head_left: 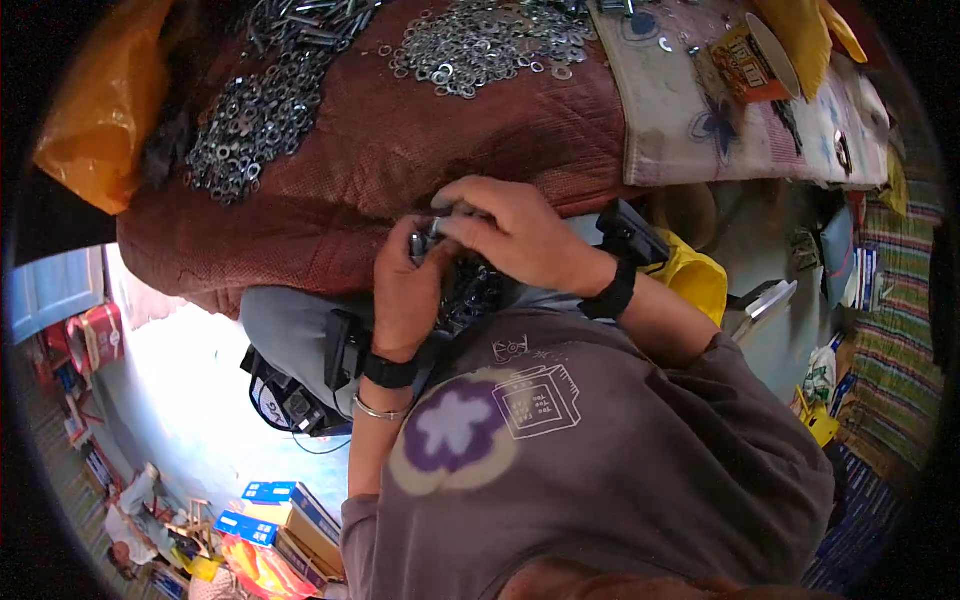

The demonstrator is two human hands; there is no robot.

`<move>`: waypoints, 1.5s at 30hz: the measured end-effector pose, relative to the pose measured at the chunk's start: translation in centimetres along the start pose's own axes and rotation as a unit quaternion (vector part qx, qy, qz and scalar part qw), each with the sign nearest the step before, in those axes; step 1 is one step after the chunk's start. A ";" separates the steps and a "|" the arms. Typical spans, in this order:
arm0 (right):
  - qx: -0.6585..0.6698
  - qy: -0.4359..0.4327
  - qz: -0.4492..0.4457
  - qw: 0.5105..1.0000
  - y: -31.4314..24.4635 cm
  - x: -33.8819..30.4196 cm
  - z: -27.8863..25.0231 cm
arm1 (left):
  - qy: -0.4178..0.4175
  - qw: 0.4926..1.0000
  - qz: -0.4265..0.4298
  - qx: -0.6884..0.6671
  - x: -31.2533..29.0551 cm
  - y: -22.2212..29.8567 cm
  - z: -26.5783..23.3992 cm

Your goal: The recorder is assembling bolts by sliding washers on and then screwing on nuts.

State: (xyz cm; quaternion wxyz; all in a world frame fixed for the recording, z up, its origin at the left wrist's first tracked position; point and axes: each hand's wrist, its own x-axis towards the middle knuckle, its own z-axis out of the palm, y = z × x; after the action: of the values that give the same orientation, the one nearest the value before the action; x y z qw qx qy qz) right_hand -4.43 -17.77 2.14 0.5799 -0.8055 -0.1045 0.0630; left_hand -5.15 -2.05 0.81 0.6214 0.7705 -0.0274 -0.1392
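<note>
My left hand [408,290] is closed, pinching a small shiny metal piece [418,244] that looks like a bolt end. Close against it, my right hand [520,235] has its fingers curled and thumb bent over the same spot; what its fingertips grip is too small to make out. Below both hands, dark metal pieces [472,292] lie heaped in my lap, partly covered by the hands. On the brown-red quilted cloth [370,150] in front are a pile of flat washers [485,45], a pile of nuts [250,130] and, farther back, a heap of bolts [315,20].
An orange plastic bag [105,120] hangs at the left. On a pale patterned cloth [665,130] at the right stands a paper cup [750,65]. A yellow bag [695,280] is beside my right forearm. Blue-and-white boxes [285,520] stand at lower left; a person [140,515] is behind.
</note>
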 end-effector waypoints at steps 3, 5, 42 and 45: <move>-0.016 0.014 -0.076 0.997 0.8 0.1 0.1 | -0.041 0.998 -0.011 -0.039 0.3 -0.3 0.7; 0.001 0.013 -0.036 0.999 0.9 -0.1 -0.4 | -0.035 0.999 -0.006 -0.027 0.4 0.1 1.5; -0.020 -0.089 0.015 0.996 1.9 1.4 -4.2 | -0.018 0.997 0.010 -0.071 2.3 -0.2 2.6; -0.022 -0.073 0.042 0.996 1.6 1.7 -5.1 | -0.013 0.999 0.004 -0.047 2.1 -0.4 2.4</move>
State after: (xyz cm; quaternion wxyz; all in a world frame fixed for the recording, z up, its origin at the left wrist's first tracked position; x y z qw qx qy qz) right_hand -1.51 -22.59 2.27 0.5500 -0.8149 -0.1140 0.1431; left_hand -3.76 -4.66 -0.43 0.6567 0.7388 -0.0317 -0.1482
